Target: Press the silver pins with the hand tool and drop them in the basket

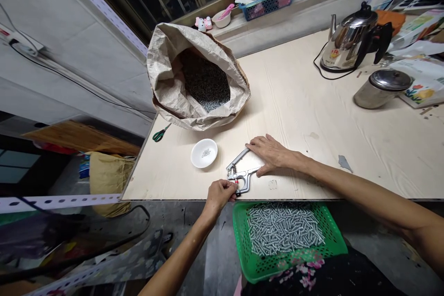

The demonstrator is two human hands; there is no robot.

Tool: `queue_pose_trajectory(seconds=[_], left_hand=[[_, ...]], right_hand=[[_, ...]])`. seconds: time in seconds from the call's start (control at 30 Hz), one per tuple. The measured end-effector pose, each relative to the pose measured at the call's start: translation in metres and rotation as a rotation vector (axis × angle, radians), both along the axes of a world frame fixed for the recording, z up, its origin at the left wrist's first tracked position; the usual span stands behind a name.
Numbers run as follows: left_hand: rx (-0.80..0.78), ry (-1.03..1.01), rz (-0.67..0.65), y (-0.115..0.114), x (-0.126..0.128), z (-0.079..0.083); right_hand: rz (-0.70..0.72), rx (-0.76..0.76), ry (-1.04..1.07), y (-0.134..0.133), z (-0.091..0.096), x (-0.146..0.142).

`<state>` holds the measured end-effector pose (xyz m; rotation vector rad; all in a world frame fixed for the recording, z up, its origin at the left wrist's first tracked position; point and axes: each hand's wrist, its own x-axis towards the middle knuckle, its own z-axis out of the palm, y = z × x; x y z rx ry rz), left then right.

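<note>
Silver hand-press pliers (243, 175) with a spring and a red tip in the jaw lie near the front edge of the table. My right hand (272, 155) grips them, fingers over the upper handle and thumb against the lower one; the handles are spread apart. At the jaw, my left hand (222, 192) is closed in a pinch, and whatever is between its fingertips is too small to make out. Just beyond stands a white bowl (204, 153) with small metal pieces in it. Below the table edge a green basket (243, 245) holds many metal screw-like pieces (286, 229).
A large open sack (163, 78) with dark and silvery small parts stands at the back left. Green-handled scissors (159, 135) lie beside it. To the right are a kettle (350, 39) with its cord and a metal canister (374, 90).
</note>
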<state>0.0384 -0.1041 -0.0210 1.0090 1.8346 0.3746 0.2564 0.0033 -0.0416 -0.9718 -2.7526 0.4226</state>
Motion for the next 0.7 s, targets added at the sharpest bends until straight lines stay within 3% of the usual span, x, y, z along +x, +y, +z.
queue_pose_trajectory(seconds=[0.1, 0.23, 0.33, 0.47, 0.7], left_hand=[[0.085, 0.155, -0.123, -0.006, 0.001, 0.003], [0.522, 0.485, -0.388, -0.007, 0.012, 0.008], [0.707, 0.529, -0.634, 0.011, 0.024, 0.008], [0.678, 0.508, -0.928, 0.044, 0.033, 0.004], [0.573, 0.680, -1.076, 0.063, 0.047, 0.010]], right_hand=[[-0.009, 0.018, -0.012, 0.001, 0.002, -0.002], [-0.008, 0.021, 0.015, -0.003, 0.000, -0.004], [-0.009, -0.010, 0.024, -0.009, 0.000, -0.004], [-0.001, -0.107, 0.016, -0.013, 0.006, 0.001], [-0.041, -0.114, -0.052, -0.014, 0.016, 0.010]])
